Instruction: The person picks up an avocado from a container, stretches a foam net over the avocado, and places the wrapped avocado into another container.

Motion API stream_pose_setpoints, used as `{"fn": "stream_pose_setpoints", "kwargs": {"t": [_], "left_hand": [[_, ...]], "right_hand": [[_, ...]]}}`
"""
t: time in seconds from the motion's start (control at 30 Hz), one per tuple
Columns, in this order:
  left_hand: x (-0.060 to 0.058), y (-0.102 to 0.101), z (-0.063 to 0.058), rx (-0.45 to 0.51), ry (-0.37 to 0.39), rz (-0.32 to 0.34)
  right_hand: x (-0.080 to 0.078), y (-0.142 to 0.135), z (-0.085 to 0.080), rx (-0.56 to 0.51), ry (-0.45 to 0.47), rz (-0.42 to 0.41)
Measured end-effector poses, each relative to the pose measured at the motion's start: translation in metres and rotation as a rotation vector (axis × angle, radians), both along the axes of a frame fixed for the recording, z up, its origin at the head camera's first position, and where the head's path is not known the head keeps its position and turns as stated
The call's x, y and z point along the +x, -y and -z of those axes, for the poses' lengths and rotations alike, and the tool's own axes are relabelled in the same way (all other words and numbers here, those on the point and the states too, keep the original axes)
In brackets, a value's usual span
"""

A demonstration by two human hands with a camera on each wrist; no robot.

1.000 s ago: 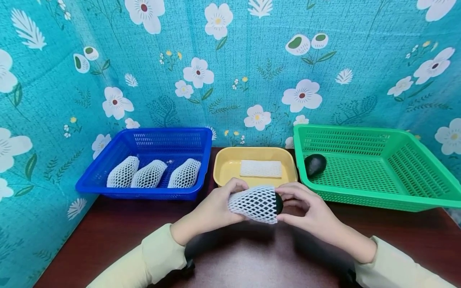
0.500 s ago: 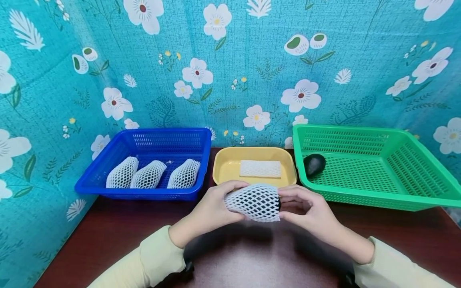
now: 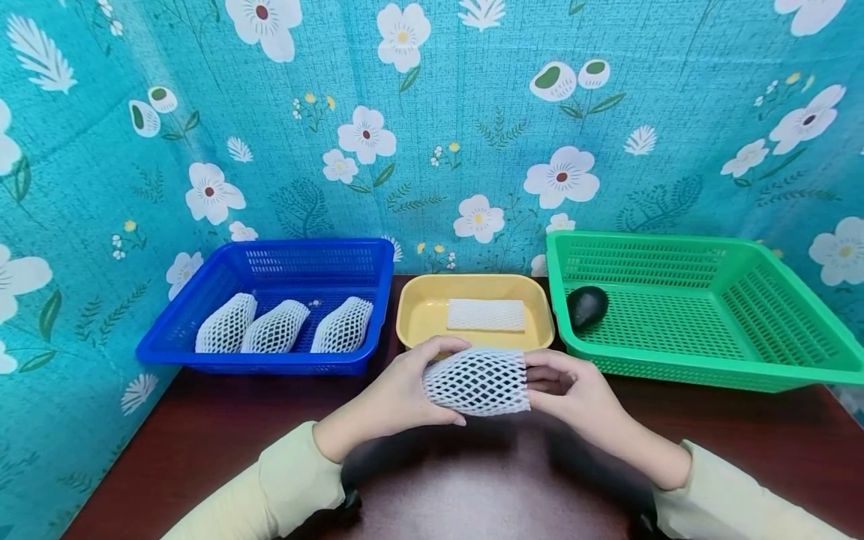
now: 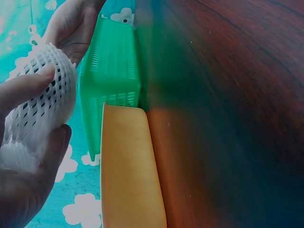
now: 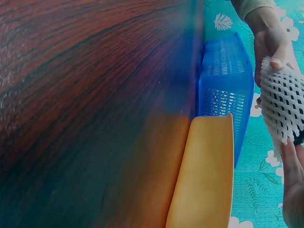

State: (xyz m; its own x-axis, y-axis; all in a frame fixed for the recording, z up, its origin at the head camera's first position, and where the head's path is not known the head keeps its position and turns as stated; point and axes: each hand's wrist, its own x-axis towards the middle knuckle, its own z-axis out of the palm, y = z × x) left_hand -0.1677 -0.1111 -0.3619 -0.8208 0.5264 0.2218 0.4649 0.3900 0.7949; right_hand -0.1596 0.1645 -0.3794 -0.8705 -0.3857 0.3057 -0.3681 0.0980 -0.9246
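Observation:
My left hand (image 3: pixel 413 386) grips a dark avocado inside a white foam net sleeve (image 3: pixel 475 382), above the table in front of the yellow tray. At the sleeve's right end my right hand (image 3: pixel 583 390) pinches the rim between thumb and fingers. In the head view the net covers the avocado; in the right wrist view a dark bit of the avocado (image 5: pixel 299 138) shows at the sleeve's mouth. The left wrist view has the left thumb (image 4: pixel 28 88) lying across the netting.
A blue basket (image 3: pixel 256 358) at left holds 3 netted avocados (image 3: pixel 343 326). The yellow tray (image 3: pixel 415 322) behind my hands contains a flat white foam net (image 3: pixel 486 315). At right stands a green basket (image 3: pixel 682 360) with one bare avocado (image 3: pixel 587 307). Patterned blue cloth hangs behind.
The sleeve's rim has moved right over the avocado's dark end, which was showing a second ago and is now covered in the head view. Both hands stay in nearly the same place.

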Motion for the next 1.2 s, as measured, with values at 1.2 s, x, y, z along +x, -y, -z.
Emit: {"fn": "stream_pose_setpoints", "kwargs": {"t": [1.2], "left_hand": [[0.0014, -0.0005, 0.0102, -0.002, -0.047, -0.016]], "right_hand": [[0.0022, 0.0072, 0.007, 0.151, -0.113, 0.118]]}}
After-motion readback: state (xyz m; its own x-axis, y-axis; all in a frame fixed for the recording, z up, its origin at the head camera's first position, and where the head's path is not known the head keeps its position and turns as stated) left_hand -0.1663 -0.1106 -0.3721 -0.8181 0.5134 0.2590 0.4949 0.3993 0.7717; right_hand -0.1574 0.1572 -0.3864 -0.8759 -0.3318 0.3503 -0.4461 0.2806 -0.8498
